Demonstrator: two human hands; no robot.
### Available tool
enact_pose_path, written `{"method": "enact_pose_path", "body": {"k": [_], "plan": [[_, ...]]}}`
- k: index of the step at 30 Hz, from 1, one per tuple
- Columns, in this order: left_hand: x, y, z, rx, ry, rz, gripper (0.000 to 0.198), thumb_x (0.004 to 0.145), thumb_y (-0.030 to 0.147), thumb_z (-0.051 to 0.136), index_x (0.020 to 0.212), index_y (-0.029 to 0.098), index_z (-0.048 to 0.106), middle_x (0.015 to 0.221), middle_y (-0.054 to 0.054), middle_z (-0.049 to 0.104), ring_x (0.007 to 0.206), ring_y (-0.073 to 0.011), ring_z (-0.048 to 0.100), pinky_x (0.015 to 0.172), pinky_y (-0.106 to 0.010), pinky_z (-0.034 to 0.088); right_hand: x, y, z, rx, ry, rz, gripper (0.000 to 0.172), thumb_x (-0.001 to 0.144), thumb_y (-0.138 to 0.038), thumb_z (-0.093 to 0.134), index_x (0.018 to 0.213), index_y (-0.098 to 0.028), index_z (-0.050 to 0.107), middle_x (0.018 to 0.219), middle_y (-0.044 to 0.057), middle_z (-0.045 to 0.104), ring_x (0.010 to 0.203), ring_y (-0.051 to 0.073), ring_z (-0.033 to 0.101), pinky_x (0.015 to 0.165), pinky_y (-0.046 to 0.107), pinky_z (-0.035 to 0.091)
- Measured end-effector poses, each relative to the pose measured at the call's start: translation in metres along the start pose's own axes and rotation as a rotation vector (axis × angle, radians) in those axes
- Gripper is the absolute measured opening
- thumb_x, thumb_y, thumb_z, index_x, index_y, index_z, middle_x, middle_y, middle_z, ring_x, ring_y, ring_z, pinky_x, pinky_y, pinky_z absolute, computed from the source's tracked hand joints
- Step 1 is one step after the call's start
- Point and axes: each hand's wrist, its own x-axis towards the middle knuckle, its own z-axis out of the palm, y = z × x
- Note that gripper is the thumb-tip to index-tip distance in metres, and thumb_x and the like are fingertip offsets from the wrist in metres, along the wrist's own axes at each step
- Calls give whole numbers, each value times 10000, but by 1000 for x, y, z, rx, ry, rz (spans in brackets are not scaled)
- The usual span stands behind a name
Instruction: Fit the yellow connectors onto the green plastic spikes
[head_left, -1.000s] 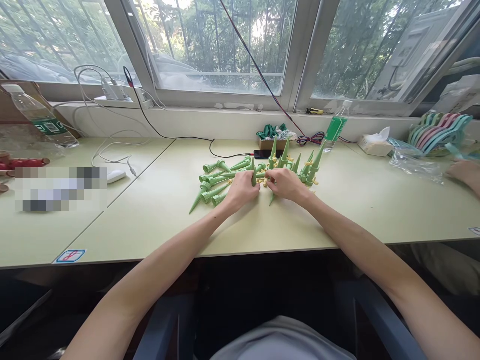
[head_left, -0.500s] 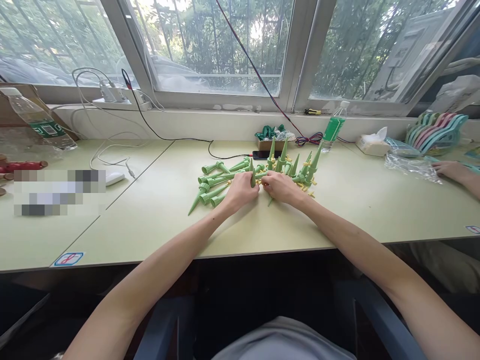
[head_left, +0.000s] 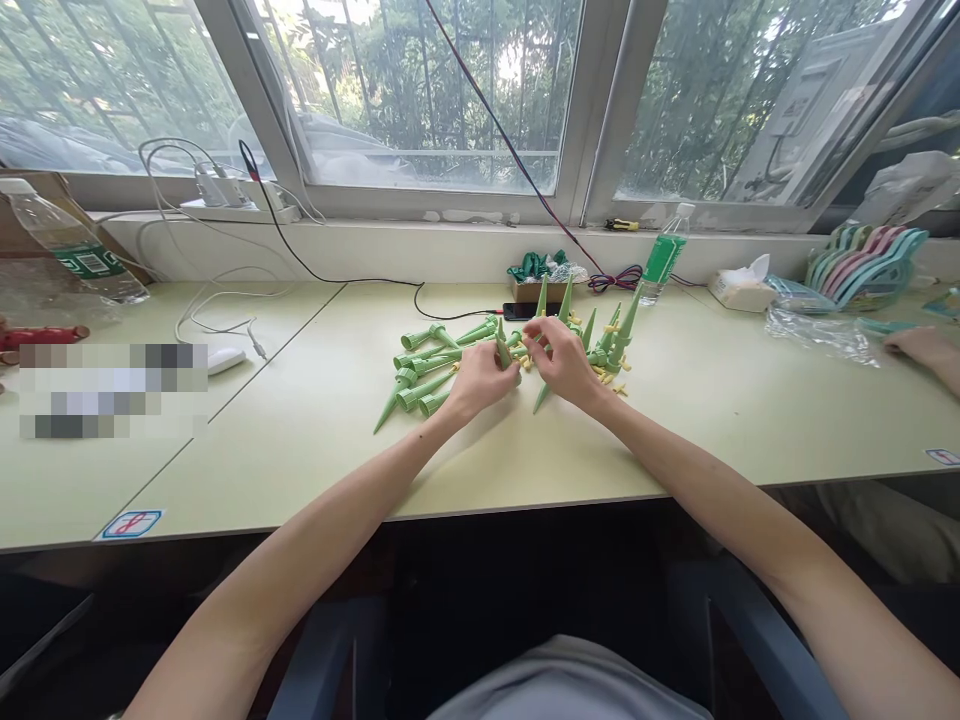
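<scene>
on the desk [head_left: 465,470]: lying green spikes [head_left: 411,400] at left, tip-up green spikes [head_left: 624,340] and yellow pieces [head_left: 619,391] at right
left hand [head_left: 484,375]: wrapped round one held spike [head_left: 502,345], tip up; a firm, low grip should stop it twisting
right hand [head_left: 562,360]: fingers curled just beside that spike; cannot tell whether they pinch anything; light fingertips would suit
held spike: between the hands, tip best angled clear of the fingers
yellow pieces: likely easily knocked, best kept off by the wrist

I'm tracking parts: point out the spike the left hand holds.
The green spike pointing tip-up from the left hand; the other spikes nearby are outside that hand's grip.
</scene>
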Motion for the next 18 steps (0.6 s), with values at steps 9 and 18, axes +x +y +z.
{"method": "enact_pose_path", "body": {"k": [9, 18], "plan": [[6, -3, 3, -510, -68, -207, 260, 755, 331, 805, 802, 154, 622, 727, -6, 614, 562, -130, 659, 618, -313, 613, -1, -4, -2, 39, 91, 50, 277, 1016, -395, 494, 996, -208, 697, 938, 79, 657, 785, 188, 605, 731, 332, 501], [5, 0, 0, -585, -100, -242, 277, 770, 331, 820, 791, 146, 616, 735, -8, 619, 559, -129, 669, 725, -361, 622, 1, -6, -2, 21, 136, 72, 265, 1004, -392, 500, 950, -198, 673, 970, 90, 706, 836, 199, 620, 762, 339, 504]]}}
